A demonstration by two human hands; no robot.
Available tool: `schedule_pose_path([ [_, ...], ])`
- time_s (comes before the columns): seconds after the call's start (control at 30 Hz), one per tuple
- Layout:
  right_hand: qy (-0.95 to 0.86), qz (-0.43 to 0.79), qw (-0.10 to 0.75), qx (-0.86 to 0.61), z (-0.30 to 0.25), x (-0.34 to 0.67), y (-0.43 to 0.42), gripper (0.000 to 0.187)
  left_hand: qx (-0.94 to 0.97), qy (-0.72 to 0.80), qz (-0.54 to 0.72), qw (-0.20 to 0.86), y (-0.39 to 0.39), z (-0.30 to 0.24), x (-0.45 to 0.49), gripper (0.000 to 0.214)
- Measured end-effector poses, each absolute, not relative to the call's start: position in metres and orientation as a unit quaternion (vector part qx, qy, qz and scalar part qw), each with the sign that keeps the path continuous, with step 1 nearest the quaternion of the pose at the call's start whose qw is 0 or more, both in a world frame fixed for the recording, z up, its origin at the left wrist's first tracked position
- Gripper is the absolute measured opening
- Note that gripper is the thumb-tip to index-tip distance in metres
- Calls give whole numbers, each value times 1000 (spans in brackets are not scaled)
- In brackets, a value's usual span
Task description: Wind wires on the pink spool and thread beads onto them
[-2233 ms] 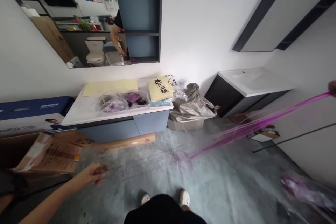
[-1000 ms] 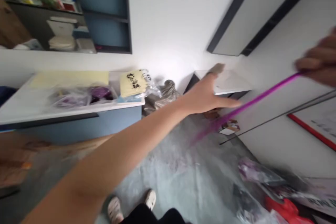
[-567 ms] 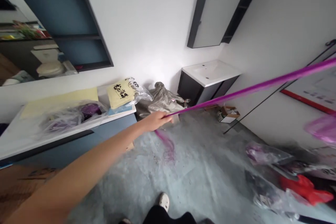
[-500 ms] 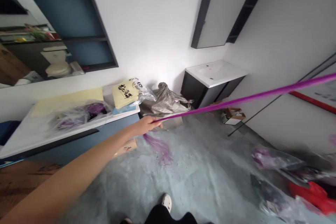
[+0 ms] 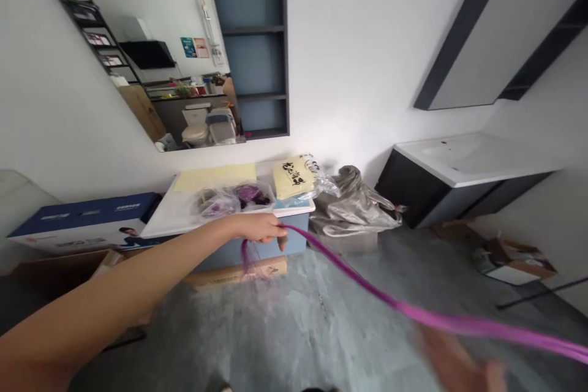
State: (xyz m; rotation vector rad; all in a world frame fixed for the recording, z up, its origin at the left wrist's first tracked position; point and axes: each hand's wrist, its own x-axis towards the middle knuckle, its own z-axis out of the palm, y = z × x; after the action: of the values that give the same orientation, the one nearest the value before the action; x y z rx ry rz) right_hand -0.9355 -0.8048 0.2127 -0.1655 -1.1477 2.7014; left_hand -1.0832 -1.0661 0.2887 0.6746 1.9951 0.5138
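Observation:
My left hand [image 5: 261, 228] is closed around a long purple hank of hair [image 5: 349, 272], near one end of it. Loose, fine strands of that end hang below my fist. From the fist the hank sags down to the right and leaves the view at the right edge. Beneath its lower stretch is my right hand [image 5: 452, 355], smeared by motion and partly cut off by the bottom edge. Whether its fingers are open or closed does not show, and I cannot tell if it touches the hair.
A white-topped vanity [image 5: 160, 220] behind my left hand bears plastic bags of purple items [image 5: 234, 199] and yellow packages [image 5: 294, 177]. Beside it sits a grey sack [image 5: 356, 202]. A second vanity with a basin [image 5: 468, 159] and an open carton [image 5: 519, 257] are on the right.
The view has turned left. The hank, stretched tight toward the upper right before, now sags toward the lower right. My right hand has come into view; my left keeps its hold.

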Motion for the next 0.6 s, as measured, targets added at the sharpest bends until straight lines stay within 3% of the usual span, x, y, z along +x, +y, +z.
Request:
schedule_pose_path([
  [0.17, -363, 926, 75, -65, 205, -970, -973, 46, 301, 802, 159, 490, -1123, 275, -1075, 31],
  [0.3, -351, 928, 71, -100, 211, -983, -1073, 43, 350, 774, 227, 477, -1177, 265, -1067, 14],
  [0.37, -361, 923, 97, -90, 226, -986, -1095, 43, 378, 747, 293, 461, -1209, 259, -1068, 8],
  [0.6, -429, 893, 126, -45, 303, -980, -1105, 56, 314, 745, 519, 277, -1301, 184, -1081, 26],
])
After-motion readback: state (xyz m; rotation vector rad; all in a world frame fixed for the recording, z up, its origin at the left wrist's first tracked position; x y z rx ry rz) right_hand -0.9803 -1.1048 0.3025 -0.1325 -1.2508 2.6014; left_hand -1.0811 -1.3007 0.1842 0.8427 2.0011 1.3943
